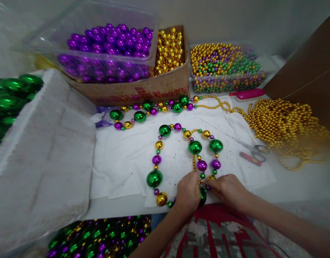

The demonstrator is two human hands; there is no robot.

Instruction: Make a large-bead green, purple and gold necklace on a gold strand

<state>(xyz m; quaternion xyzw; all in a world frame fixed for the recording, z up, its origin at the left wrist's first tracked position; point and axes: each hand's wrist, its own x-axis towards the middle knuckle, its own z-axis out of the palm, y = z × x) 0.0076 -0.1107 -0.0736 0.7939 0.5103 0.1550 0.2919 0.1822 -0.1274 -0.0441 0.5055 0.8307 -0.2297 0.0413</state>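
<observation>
A bead necklace [154, 178] of green, purple and gold balls lies in loops on the white cloth close to my body. My left hand [188, 191] is closed at the near side of the loops, where a strand of small gold beads [194, 162] runs down into its fingers. Just to the right, my right hand [229, 190] pinches what looks like a thin thread between thumb and finger, beside a purple ball [202, 165] and smaller beads. A green ball [202, 197] shows partly between the hands. The fingertips of both hands are partly hidden.
Behind lie a second bead necklace [140, 116], a tub of purple balls [108, 53], a carton [165, 86] with gold balls and a tub of small mixed beads [226, 64]. Scissors [258, 154] and a gold bead pile [286, 123] are right. A foam box [46, 150] stands left.
</observation>
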